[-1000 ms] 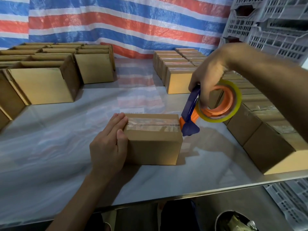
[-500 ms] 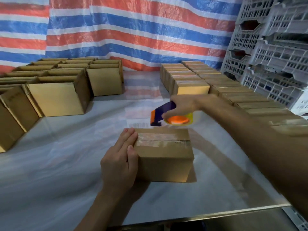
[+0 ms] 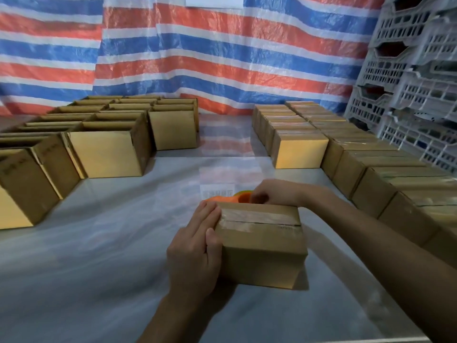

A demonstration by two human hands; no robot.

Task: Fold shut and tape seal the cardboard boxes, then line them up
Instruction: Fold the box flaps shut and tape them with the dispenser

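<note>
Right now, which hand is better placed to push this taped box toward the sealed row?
Left. The left hand lies flat against the left end of the box; the right hand holds the tape dispenser behind it.

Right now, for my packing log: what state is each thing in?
brown cardboard box at the centre: flaps shut, clear tape over the top seam.
left hand: flat, fingers straight, against that box's left end.
right hand: curled round the orange tape dispenser.
orange tape dispenser: behind the box, mostly hidden.
brown cardboard boxes on the left: tops open.
brown cardboard boxes on the right: shut, lined up in rows.
grey plastic crates: stacked.
</note>
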